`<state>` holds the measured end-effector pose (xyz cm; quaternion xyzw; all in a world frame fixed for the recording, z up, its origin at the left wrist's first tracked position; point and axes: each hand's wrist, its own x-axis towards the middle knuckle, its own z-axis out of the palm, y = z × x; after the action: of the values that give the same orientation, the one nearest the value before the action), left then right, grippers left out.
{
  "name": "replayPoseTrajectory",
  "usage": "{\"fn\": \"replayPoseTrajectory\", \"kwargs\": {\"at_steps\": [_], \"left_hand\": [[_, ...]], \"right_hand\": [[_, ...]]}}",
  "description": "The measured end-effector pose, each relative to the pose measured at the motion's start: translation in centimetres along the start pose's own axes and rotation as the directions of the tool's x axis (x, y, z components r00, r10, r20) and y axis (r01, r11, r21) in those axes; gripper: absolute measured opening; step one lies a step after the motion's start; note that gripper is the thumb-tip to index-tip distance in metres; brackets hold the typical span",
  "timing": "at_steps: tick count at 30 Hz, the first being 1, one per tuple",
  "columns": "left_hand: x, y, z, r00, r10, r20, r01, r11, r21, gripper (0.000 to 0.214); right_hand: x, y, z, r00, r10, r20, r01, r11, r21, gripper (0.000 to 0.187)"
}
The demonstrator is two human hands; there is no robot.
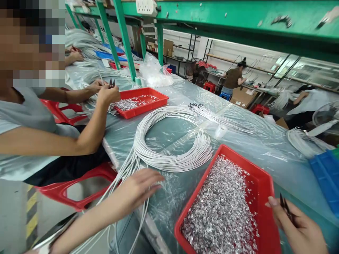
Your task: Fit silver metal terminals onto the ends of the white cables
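Observation:
My left hand (143,185) is held above the table edge with its fingers stretched out and nothing in them. Beneath and beside it, loose ends of white cables (127,169) hang over the edge. Just beyond it lies a coiled bundle of white cables (169,160). My right hand (299,220) is closed around a small pair of pliers (284,204), whose dark pointed jaws stick up slightly apart; the handles are hidden in the palm. Left of this hand stands a red tray (261,183) heaped with tiny shiny metal pieces (219,204).
At the left a co-worker (87,116) sits with a dark pointed tool, beside a second red tray (143,109). More white cables (227,120) and a white roll (220,131) lie on the table. A blue bin (325,176) stands right; green posts (124,38) rise behind.

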<state>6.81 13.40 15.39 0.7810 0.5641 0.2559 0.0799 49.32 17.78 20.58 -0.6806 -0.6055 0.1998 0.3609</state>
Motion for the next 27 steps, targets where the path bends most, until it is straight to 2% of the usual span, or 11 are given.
{"fn": "replayPoseTrajectory", "kwargs": {"at_steps": [2, 4, 7, 10, 16, 20, 24, 27], "left_hand": [[3.4, 2.1, 2.0, 0.981, 0.155, 0.119, -0.157, 0.987, 0.012, 0.013], [6.0, 3.4, 4.1, 0.96, 0.208, 0.187, -0.224, 0.972, 0.069, 0.012], [8.6, 4.2, 6.7, 0.955, 0.161, 0.248, -0.213, 0.956, 0.201, 0.014], [10.2, 4.5, 8.6, 0.955, 0.07, 0.289, -0.163, 0.936, 0.312, 0.022], [10.5, 5.2, 9.9, 0.954, -0.003, 0.301, -0.128, 0.9, 0.417, 0.025], [9.8, 5.2, 10.2, 0.959, -0.012, 0.282, -0.117, 0.891, 0.438, 0.023], [9.6, 4.9, 10.4, 0.967, -0.028, 0.254, -0.076, 0.918, 0.39, 0.023], [9.3, 4.8, 10.3, 0.97, -0.015, 0.243, -0.055, 0.959, 0.279, 0.019]], "right_hand": [[-0.3, -1.5, -0.2, 0.999, -0.009, 0.053, 0.008, 1.0, 0.022, 0.027], [-0.6, -2.7, -0.2, 0.998, -0.042, 0.051, 0.039, 0.997, 0.062, 0.026], [-1.2, -3.8, 0.0, 0.997, -0.065, -0.039, 0.07, 0.989, 0.132, 0.026], [-1.6, -4.4, 0.1, 0.994, -0.084, -0.074, 0.095, 0.982, 0.165, 0.027], [-1.2, -4.1, -0.7, 0.983, -0.185, -0.001, 0.184, 0.978, 0.1, 0.029], [-1.2, -4.0, -0.7, 0.982, -0.189, 0.013, 0.188, 0.978, 0.087, 0.032], [-1.4, -4.1, -0.3, 0.985, -0.169, -0.023, 0.17, 0.975, 0.142, 0.034], [-1.6, -4.1, -0.2, 0.979, -0.202, -0.009, 0.201, 0.967, 0.157, 0.031]]}}
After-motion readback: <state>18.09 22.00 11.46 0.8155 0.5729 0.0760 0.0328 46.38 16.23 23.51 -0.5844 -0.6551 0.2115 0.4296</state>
